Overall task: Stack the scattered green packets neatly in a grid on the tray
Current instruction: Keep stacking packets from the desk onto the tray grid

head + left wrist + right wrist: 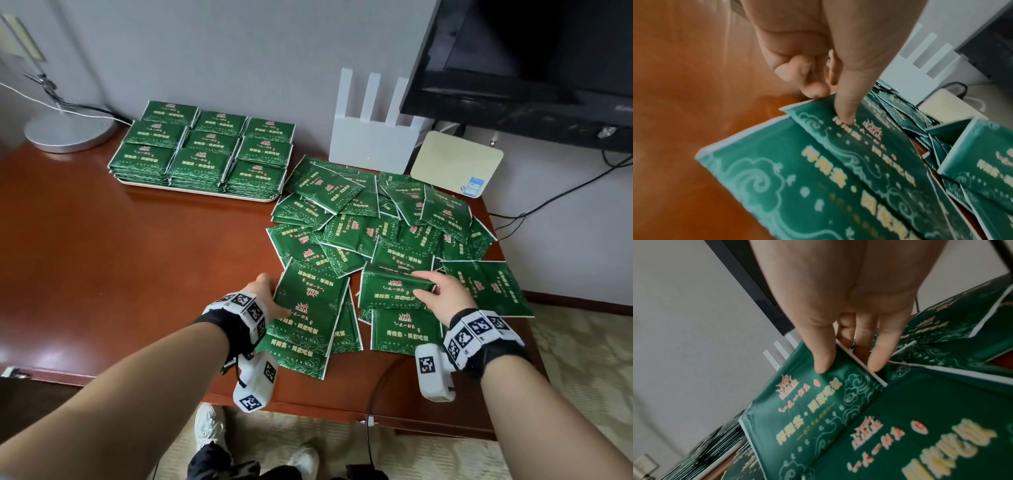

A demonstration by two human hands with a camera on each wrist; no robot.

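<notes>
A: Head view first. Where are your hands?

B: Your left hand (265, 291) pinches the left edge of a near packet (310, 301) at the front of the loose pile (387, 233), thumb on its printed face, fingers curled at the edge. Your right hand (440, 291) grips the right end of another packet (390, 291), thumb on top, fingers under its raised edge.

A: And the packets themselves?

B: Flat, dark green, glossy rectangles with a thin white border. Pale cloud scrolls run along the edges, and a red-and-cream emblem sits above rows of cream Chinese characters. The characters are too small and blurred for you to read with any certainty.

A: Where do they lie?

B: The loose ones overlap at all angles on the right half of the brown table (120, 257), some reaching its right edge. At the back left the white tray (191, 190) carries packets stacked in three rows of three, each stack several high, print all one way.

A: Anything else?

B: Behind the pile stands a white router (371, 140) with three upright antennas, and beside it a cream box (452, 161) with a small blue sticker. A dark television (531, 61) hangs at upper right, and a lamp base (68, 132) sits at far left.
</notes>
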